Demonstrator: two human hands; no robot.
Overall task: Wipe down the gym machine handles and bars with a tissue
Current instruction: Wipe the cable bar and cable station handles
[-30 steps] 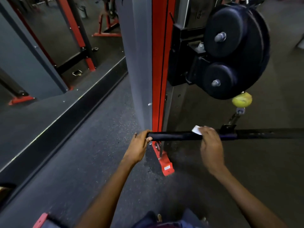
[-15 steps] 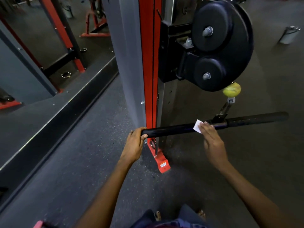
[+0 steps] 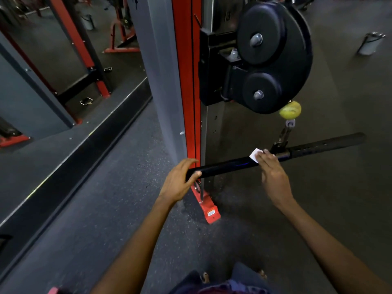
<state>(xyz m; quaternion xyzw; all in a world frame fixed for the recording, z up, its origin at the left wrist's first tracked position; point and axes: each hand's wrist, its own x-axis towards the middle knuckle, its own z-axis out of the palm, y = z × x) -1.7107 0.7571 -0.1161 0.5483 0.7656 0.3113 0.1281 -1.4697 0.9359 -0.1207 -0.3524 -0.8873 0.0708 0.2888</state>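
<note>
My left hand (image 3: 178, 181) wraps the straight cable bar's (image 3: 229, 165) end; right hand (image 3: 272, 174) presses the tissue (image 3: 255, 154) under flat fingers. Bar hangs from one clip (image 3: 283, 136), so uneven pressure risks it swinging and the tissue slipping off.

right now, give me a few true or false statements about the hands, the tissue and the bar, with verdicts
1. The left hand grips the near end of the long black cable-machine bar. True.
2. The small white folded tissue lies on the floor. False: the right hand presses it against the bar with straight fingers.
3. The tissue sits close to the metal clip at the bar's middle. True.
4. The round yellow-green ball stopper hangs below the bar. False: it sits above the bar, under the black round pulley housing.
5. Both hands are on the textured far end of the bar. False: neither touches it.
</note>
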